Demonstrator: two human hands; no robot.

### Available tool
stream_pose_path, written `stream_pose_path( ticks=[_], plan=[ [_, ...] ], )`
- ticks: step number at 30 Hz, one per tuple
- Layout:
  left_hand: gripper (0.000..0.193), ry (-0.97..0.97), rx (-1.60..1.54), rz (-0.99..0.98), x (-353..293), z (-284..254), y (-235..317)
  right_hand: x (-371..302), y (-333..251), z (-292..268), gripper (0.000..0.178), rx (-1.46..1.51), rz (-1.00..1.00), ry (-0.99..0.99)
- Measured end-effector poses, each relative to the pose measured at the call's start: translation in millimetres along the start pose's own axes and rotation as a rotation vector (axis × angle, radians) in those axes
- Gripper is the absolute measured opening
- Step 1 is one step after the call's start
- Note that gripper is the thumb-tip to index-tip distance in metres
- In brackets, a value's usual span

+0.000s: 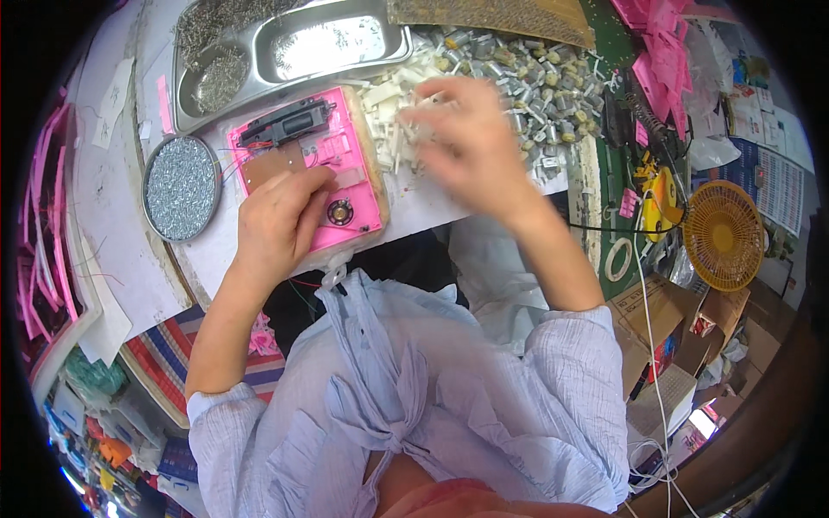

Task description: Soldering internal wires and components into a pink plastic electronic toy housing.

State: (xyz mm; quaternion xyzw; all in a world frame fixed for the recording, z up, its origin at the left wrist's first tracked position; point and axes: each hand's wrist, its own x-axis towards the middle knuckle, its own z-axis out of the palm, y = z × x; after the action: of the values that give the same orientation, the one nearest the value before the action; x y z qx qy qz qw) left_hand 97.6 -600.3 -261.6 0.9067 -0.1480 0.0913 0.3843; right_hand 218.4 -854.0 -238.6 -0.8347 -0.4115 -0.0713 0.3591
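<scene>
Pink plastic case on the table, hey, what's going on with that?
A person's left hand is over the open pink rectangular plastic case, which holds a black plastic module. The blurred right hand is over small white plastic parts, beside piled silvery metal cylinders. Whether either grips anything can't be told.

Shirt: pale blue, finely crinkled cloth, loose cut. Front ties of matching cloth, knotted in a bow. Left sleeve and right sleeve: loose, ending near the elbow. Both forearms bare.
</scene>
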Motion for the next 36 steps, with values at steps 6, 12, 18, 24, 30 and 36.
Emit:
stream_pose_path(
  ticks=[6, 12, 18, 24, 30, 36],
  plan=[
    [0.034, 0.001, -0.22, -0.175, 1, 4, 4, -2, 62, -44, 0.025, -0.557, 0.169, -0.237],
    [0.022, 0.107, -0.234, -0.142, 26, -5, 21, 6, 57, -48, 0.021, -0.214, 0.12, -0.11],
    [0.019, -0.22, -0.383, -0.237, 101, -4, 45, 9, 6, -36, 0.025, 0.941, 0.565, -0.385],
    [0.019, -0.388, -0.616, -0.397, 101, -5, 46, -8, -11, -35, 0.04, 1.183, 0.63, -0.272],
    [0.017, -0.402, -0.747, -0.36, 104, -1, 55, -13, -24, -45, 0.051, 1.013, 0.571, -0.169],
    [0.018, -0.287, -0.123, -0.265, 159, 8, 16, -37, -15, -53, 0.05, 1.125, 0.625, -0.028]
  ],
)
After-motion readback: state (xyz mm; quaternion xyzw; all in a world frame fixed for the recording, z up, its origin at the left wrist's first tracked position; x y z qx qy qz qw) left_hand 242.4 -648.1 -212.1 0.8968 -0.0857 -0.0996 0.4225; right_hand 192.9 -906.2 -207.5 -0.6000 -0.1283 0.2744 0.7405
